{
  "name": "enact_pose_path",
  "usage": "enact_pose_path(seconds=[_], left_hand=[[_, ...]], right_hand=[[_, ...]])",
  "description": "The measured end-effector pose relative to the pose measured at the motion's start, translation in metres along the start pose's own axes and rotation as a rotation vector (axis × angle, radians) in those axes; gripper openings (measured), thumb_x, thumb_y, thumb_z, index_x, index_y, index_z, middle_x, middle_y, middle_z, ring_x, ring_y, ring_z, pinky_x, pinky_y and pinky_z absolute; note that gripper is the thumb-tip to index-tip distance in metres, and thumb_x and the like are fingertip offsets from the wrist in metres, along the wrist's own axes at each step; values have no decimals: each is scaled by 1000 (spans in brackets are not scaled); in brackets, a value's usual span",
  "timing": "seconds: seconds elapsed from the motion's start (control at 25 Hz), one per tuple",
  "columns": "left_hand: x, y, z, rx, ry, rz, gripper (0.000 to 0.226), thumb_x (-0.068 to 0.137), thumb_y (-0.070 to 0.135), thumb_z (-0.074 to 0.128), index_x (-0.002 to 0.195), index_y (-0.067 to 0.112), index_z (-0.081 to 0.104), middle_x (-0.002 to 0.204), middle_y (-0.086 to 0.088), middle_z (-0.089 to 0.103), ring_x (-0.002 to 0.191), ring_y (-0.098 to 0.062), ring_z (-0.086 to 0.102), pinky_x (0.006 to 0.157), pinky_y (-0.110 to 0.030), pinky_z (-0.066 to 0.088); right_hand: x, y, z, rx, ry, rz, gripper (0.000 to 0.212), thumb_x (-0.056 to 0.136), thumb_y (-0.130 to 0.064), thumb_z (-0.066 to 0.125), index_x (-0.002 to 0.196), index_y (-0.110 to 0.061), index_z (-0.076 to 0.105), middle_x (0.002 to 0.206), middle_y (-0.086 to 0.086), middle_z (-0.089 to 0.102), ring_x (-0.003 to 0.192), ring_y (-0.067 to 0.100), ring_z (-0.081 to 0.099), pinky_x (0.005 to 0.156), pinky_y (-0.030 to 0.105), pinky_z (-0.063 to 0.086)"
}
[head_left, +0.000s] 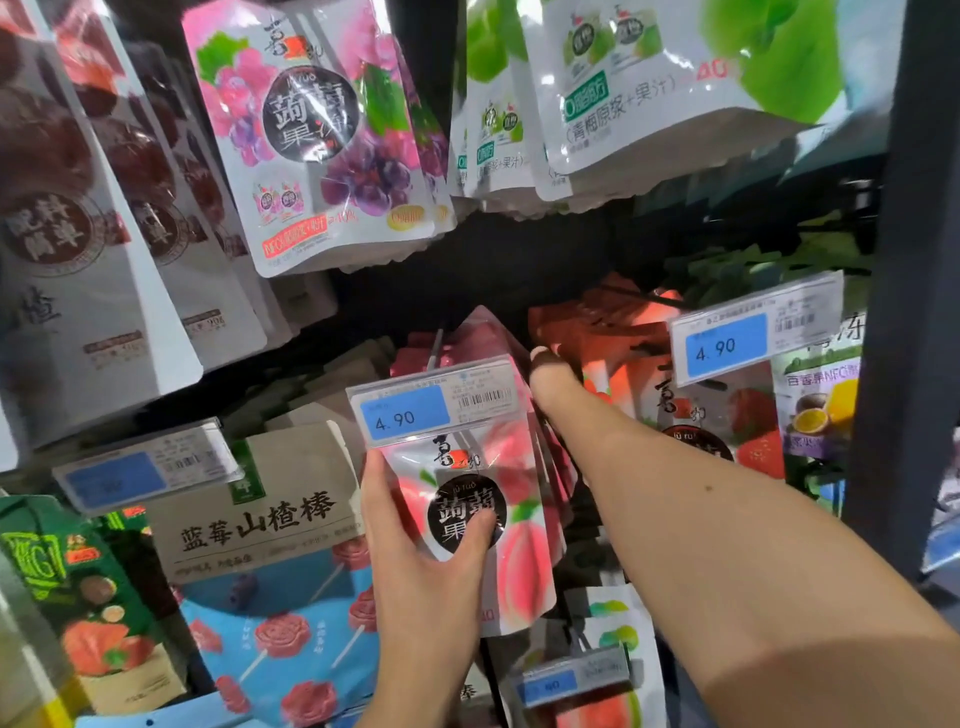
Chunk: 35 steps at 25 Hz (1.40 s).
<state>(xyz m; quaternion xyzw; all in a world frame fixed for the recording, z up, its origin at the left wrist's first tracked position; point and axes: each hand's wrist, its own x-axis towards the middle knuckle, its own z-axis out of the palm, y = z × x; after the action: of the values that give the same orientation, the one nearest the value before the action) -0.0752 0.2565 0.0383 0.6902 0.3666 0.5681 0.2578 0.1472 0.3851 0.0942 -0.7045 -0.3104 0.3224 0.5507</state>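
Shop shelf display, seen from above the hands: a peach pouch (519, 566) at the front of its hanging row is gripped by the left hand (421, 571). The fingers (375, 488) are wrapped narrowly round the pouch's left edge, and the thumb is pressed across the black round label on its face. The pouch is held upright, just under a clear price tag (436, 402) on which "4.90" is printed on blue. On the label, the characters "蒟蒻" can be read above the thumb; the line below is partly covered.

The right hand (550, 387) is pushed in beside the top of the same row, against the pouches hung behind the front one. Its fingertips are tucked out of sight, so it cannot be told whether anything is gripped there. The right forearm is stretched straight from the lower right corner, up and leftward, wrist level with the tag. The left forearm is raised from the bottom edge, the back of the hand turned to the camera.

Above, a grape pouch (322, 135) is marked "蒟蒻果汁", and a green plum pouch (675, 88) is marked "青梅原浆+果汁". To the left, a lollipop bag (260, 525) is lettered "蓝莓山楂棒". To the right, a second tag (753, 332) is also marked "4.90", with a strawberry pouch (727, 421) hung below it.
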Motion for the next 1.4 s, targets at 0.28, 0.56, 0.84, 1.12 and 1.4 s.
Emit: enact_pose_path(seconds=[0.28,0.56,0.84,1.12,1.4], left_hand=[[-2,-8,2,-37,-41,-69,111,83,19,85,162,41,11,152,49,16,142,26,12,103,8,14],[-2,-9,1,-30,-45,-51,112,81,21,86,161,44,11,158,40,18,144,23,14,112,-8,17],[-1,-10,4,-53,-54,-82,115,80,22,87,161,46,10,163,33,20,147,18,16,123,-26,20],[-4,-7,2,-50,-40,-81,114,81,22,87,160,48,9,157,42,18,145,20,16,117,-18,20],[-4,1,-2,-11,-26,-79,111,83,25,85,160,45,8,159,38,15,147,19,11,117,-16,15]], right_hand=[[15,2,1,-57,22,14,57,112,-38,25,149,2,43,155,27,41,143,39,40,115,36,29],[9,-2,2,-23,8,12,66,109,-50,24,157,-5,32,165,16,28,152,31,27,123,34,17],[7,1,-3,27,-37,49,71,108,-54,29,158,-3,28,165,18,25,151,32,26,121,36,19],[6,7,1,69,-31,103,88,99,-70,30,159,-7,27,167,18,23,153,36,22,126,47,18],[-27,20,4,151,-4,-41,49,90,-70,39,91,-27,62,118,11,68,107,24,62,103,39,46]])
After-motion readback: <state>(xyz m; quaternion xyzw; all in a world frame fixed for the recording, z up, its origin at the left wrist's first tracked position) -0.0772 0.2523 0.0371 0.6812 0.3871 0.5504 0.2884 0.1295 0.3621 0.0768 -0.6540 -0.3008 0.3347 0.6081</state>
